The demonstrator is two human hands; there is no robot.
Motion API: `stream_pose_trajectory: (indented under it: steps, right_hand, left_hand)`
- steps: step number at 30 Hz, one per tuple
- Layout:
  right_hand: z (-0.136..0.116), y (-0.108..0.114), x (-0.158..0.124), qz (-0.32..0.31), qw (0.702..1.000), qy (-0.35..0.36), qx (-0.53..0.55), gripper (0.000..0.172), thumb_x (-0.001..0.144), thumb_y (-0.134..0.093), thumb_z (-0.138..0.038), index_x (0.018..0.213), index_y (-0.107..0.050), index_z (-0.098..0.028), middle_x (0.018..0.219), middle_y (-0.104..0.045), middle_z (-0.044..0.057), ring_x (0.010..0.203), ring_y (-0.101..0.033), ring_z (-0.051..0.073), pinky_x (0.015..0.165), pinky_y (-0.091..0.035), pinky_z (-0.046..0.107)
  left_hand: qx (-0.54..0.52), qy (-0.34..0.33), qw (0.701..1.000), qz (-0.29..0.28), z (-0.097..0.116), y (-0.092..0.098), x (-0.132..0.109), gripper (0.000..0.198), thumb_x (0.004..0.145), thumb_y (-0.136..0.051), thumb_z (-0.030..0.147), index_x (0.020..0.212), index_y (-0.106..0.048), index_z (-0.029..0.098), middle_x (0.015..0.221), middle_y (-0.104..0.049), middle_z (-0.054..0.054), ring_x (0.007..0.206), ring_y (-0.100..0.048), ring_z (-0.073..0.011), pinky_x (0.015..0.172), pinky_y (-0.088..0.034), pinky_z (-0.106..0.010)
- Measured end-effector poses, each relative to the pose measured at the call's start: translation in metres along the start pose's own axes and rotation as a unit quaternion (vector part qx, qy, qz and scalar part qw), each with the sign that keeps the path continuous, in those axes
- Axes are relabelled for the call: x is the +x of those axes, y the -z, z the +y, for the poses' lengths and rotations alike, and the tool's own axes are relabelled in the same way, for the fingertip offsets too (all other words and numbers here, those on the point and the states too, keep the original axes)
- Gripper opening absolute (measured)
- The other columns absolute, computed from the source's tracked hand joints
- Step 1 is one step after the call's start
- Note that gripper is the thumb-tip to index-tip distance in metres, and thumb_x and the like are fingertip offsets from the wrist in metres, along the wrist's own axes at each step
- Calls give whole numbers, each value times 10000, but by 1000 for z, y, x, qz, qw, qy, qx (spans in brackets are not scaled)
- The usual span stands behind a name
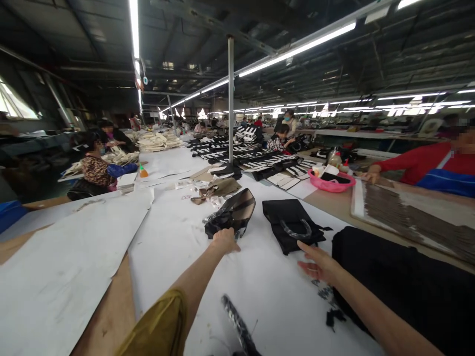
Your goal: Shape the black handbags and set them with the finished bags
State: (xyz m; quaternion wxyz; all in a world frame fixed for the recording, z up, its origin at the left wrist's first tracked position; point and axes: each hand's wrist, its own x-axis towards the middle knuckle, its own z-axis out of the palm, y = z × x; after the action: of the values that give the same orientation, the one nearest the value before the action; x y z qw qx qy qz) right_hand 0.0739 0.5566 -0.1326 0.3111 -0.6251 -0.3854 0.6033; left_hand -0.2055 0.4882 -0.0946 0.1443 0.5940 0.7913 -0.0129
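My left hand [224, 240] is closed on the near edge of a black handbag [237, 210], which lies tilted with its beige inside showing. Its fingertips are partly hidden by the hand itself. My right hand [321, 264] has its fingers apart and holds nothing. It hovers at the near edge of a second black bag [284, 217], which lies flat with a plastic-wrapped handle [297, 230] on top; whether a fingertip touches it I cannot tell. Closer to me, another plastic-wrapped handle [237, 319] lies on the white table [178, 247].
Black fabric [401, 282] is heaped at the right, with small black scraps [335, 316] beside it. A pink basket [331, 183], a metal pole [230, 99] and piles of black-and-white pieces [260, 158] stand beyond. A co-worker's red sleeve [415, 160] reaches in from the right.
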Motion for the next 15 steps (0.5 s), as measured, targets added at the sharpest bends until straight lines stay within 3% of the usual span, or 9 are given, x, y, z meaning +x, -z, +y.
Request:
stream_pose_trajectory:
  steps: [3,6,8,11,15]
  right_hand:
    - [10,-24,27,13,999,-29,6,383,611,-685,-418,809,-456,-182,769,-591,53,599,-627,170,471,-488,238]
    - [12,-36,42,26,999,-32,7,202,717,-603,-297,685,-446,-174,589,-570,27,491,-572,125,417,-422,201]
    - [10,-38,42,32,999,-16,9,195,741,-566,-234,624,-418,-186,518,-537,-1,454,-537,106,417,-404,195]
    - [1,-29,24,27,999,26,11,236,701,-594,-183,578,-393,-197,503,-506,-31,484,-535,104,446,-419,196]
    - [-8,13,-38,-18,995,98,0,284,581,-693,-204,486,-426,-190,600,-561,16,637,-585,151,551,-485,225]
  left_hand:
    - [13,-10,1000,-9,-4,-11,-2,317,756,-465,347,948,-599,132,986,-610,-144,927,-572,-267,731,-448,-326]
    - [30,-45,999,-1,-5,-9,-23,330,808,-351,290,912,-623,136,957,-624,-132,917,-573,-252,741,-439,-323]
    - [37,-83,996,-5,-7,-5,-49,322,796,-364,299,859,-642,149,900,-643,-111,876,-584,-243,731,-439,-314]
    - [40,-149,988,-24,-15,-1,-100,297,770,-414,344,753,-657,175,797,-658,-80,804,-596,-227,707,-443,-294]
    - [67,-200,977,-20,-44,3,-161,295,773,-391,292,705,-649,167,728,-648,-95,732,-596,-241,682,-441,-336]
